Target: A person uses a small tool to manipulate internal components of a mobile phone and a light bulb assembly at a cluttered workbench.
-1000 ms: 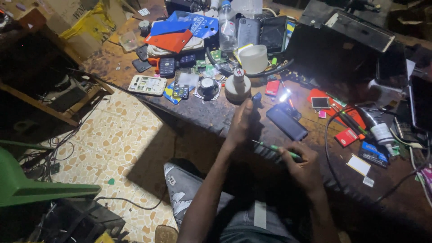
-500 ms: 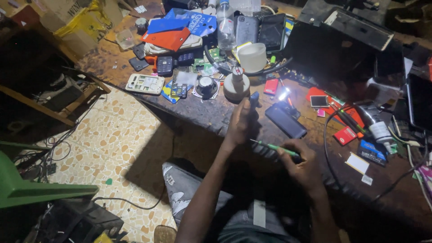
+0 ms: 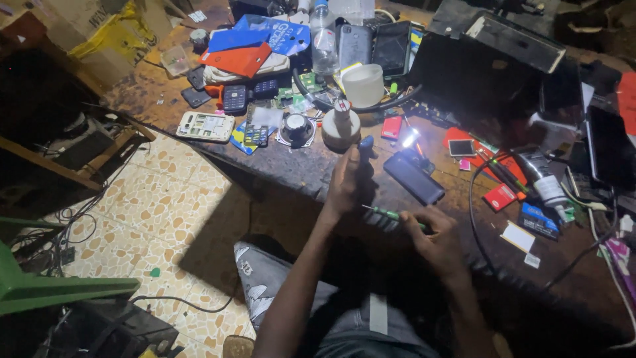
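Note:
My left hand (image 3: 346, 184) is raised over the table's front edge, its fingers closed around a small object with a blue end (image 3: 366, 141). My right hand (image 3: 437, 233) is lower and to the right, gripping a green-handled screwdriver (image 3: 389, 214) whose tip points left toward my left hand. A dark phone (image 3: 414, 178) lies flat on the wooden table (image 3: 298, 166) just beyond both hands. A small bright lamp (image 3: 409, 138) shines beside it.
The table is crowded with several phones, a keypad phone (image 3: 235, 98), a white phone back (image 3: 205, 126), an orange case (image 3: 240, 59), a white cup (image 3: 363, 85), a white bottle (image 3: 340, 124), a plastic bottle (image 3: 323, 40), red packets and cables. Tiled floor (image 3: 159, 212) and a green chair (image 3: 40, 288) lie to the left.
The view has shifted slightly. Both hands keep their grips and stay in nearly the same place.

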